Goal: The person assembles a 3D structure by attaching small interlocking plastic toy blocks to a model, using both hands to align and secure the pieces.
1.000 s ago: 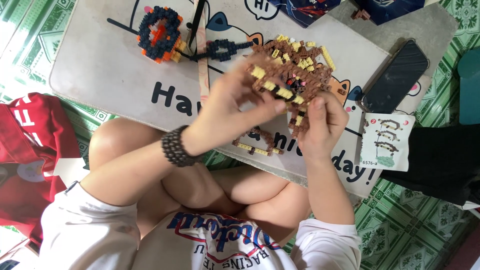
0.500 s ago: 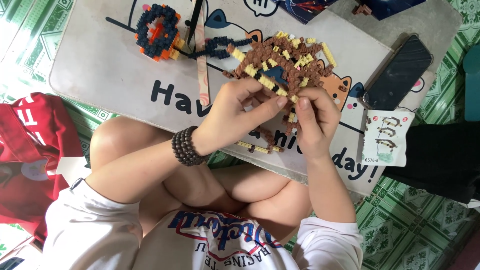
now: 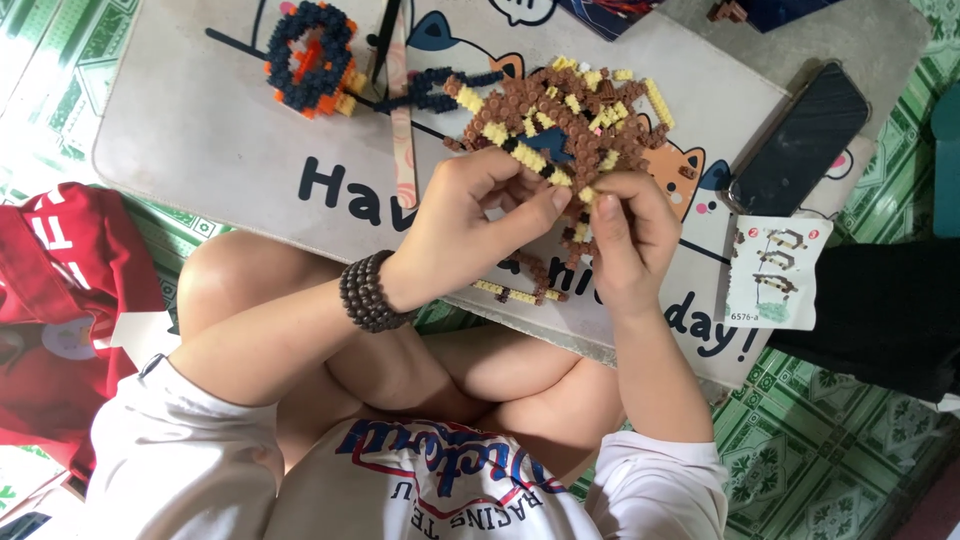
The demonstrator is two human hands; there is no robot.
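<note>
My left hand [image 3: 480, 215], with a dark bead bracelet on its wrist, and my right hand [image 3: 625, 235] meet above the near edge of a pile of tiny brown and yellow bricks [image 3: 570, 105]. Their fingertips pinch a small brown and yellow brick piece [image 3: 578, 192] between them. The pile lies on a pale printed mat [image 3: 200, 150]. Much of the held piece is hidden by my fingers. A short yellow and brown brick strip [image 3: 520, 293] lies on the mat just below my left hand.
A dark blue and orange brick ring [image 3: 310, 55] and a dark blue brick chain [image 3: 440, 90] lie at the back left. A black phone [image 3: 800, 140] and a folded instruction sheet [image 3: 778, 272] sit at the right. Red cloth [image 3: 60, 300] lies left, black cloth [image 3: 880, 310] right.
My left hand has drawn back from the pile and closed in on my right hand. Both now pinch the small piece at the pile's near edge.
</note>
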